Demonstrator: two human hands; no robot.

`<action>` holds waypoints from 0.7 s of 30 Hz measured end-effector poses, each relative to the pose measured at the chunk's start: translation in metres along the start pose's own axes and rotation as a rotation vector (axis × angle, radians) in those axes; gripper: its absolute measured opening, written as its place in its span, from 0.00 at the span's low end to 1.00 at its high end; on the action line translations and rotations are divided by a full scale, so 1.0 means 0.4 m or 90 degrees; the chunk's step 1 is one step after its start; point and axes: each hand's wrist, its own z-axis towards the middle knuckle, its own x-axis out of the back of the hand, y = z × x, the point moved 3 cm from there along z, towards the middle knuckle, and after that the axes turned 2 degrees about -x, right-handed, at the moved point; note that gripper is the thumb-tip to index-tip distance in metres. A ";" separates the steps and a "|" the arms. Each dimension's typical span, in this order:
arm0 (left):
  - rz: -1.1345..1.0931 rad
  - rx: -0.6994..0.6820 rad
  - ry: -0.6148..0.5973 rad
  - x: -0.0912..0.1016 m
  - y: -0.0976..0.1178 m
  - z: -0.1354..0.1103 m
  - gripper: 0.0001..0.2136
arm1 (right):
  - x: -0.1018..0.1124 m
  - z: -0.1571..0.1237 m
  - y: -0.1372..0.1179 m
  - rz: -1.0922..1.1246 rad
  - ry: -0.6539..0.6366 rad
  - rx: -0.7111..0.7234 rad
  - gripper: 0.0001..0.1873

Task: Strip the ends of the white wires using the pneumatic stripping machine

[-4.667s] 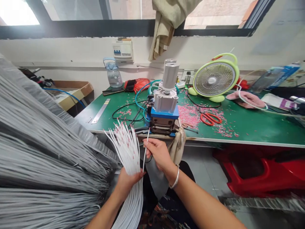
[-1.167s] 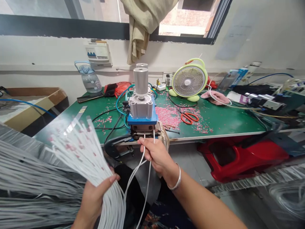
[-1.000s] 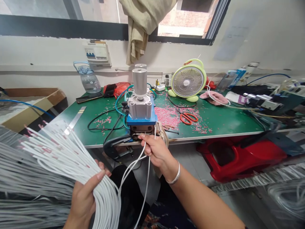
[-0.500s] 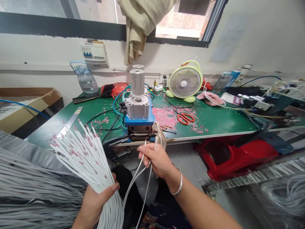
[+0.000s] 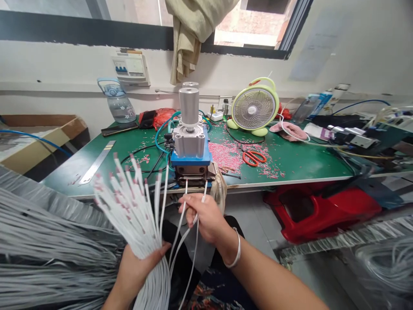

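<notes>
A thick bundle of white cables (image 5: 142,228) with reddish tips fans out above my left hand (image 5: 137,267), whose fingers and thumb are wrapped round it. My right hand (image 5: 206,215) pinches a few white cables (image 5: 182,218) drawn apart from the bundle. Their upper ends point at the front of a pneumatic press (image 5: 190,159), which has a blue plate and a silver cylinder. Two tips stand close to its lower slot; whether they touch it I cannot tell. A white band circles my right wrist.
Pink and white clippings (image 5: 226,156) lie scattered on the green table (image 5: 297,159), with orange-handled scissors (image 5: 254,157) among them. A steel ruler (image 5: 97,162) lies left. Behind are a green fan (image 5: 254,110) and a bottle (image 5: 118,101). A red stool (image 5: 332,211) stands right.
My right hand has shifted slightly left, and the cable tips in it now stand closer to the press. The bundle in my left hand has moved right and turned more upright.
</notes>
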 end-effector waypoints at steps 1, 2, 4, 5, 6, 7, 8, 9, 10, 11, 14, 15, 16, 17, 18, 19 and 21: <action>-0.056 0.002 0.027 0.011 0.005 0.000 0.11 | 0.002 0.006 -0.009 0.042 0.015 -0.005 0.13; -0.118 0.001 0.049 0.022 0.011 0.001 0.12 | 0.003 0.011 -0.017 0.079 0.027 -0.012 0.13; -0.238 0.003 0.064 0.040 0.027 0.003 0.13 | 0.005 0.020 -0.032 0.133 0.047 -0.032 0.11; -0.289 0.009 0.062 0.046 0.034 0.005 0.14 | 0.006 0.024 -0.037 0.151 0.051 -0.040 0.11; -0.331 0.018 0.061 0.051 0.040 0.005 0.15 | 0.006 0.026 -0.041 0.163 0.052 -0.042 0.10; -0.363 0.029 0.062 0.053 0.043 0.005 0.16 | 0.007 0.029 -0.042 0.167 0.050 -0.038 0.10; -0.384 0.043 0.064 0.054 0.043 0.004 0.16 | 0.009 0.030 -0.041 0.164 0.045 -0.033 0.10; -0.393 0.057 0.065 0.054 0.041 0.003 0.17 | 0.013 0.030 -0.038 0.155 0.039 -0.026 0.10; -0.389 0.067 0.063 0.052 0.036 0.001 0.18 | 0.019 0.030 -0.034 0.145 0.033 -0.019 0.11; -0.374 0.072 0.054 0.048 0.029 -0.001 0.18 | 0.025 0.028 -0.030 0.131 0.023 -0.016 0.11; -0.302 0.047 0.000 0.036 0.008 -0.005 0.17 | 0.047 0.013 -0.016 0.080 -0.043 -0.019 0.11; -0.275 0.031 -0.022 0.032 0.001 -0.006 0.16 | 0.053 0.005 -0.013 0.062 -0.070 -0.023 0.12; -0.249 0.018 -0.040 0.030 -0.006 -0.006 0.15 | 0.058 -0.003 -0.011 0.042 -0.094 -0.027 0.12; -0.221 0.009 -0.053 0.030 -0.014 -0.006 0.15 | 0.063 -0.011 -0.010 0.026 -0.112 -0.032 0.13; -0.192 0.000 -0.061 0.030 -0.021 -0.006 0.14 | 0.066 -0.018 -0.010 0.017 -0.121 -0.035 0.12; -0.160 -0.007 -0.073 0.030 -0.027 -0.007 0.14 | 0.067 -0.024 -0.010 0.017 -0.126 -0.037 0.12; -0.087 -0.026 -0.102 0.030 -0.039 -0.011 0.12 | 0.062 -0.030 -0.009 0.030 -0.126 -0.042 0.11</action>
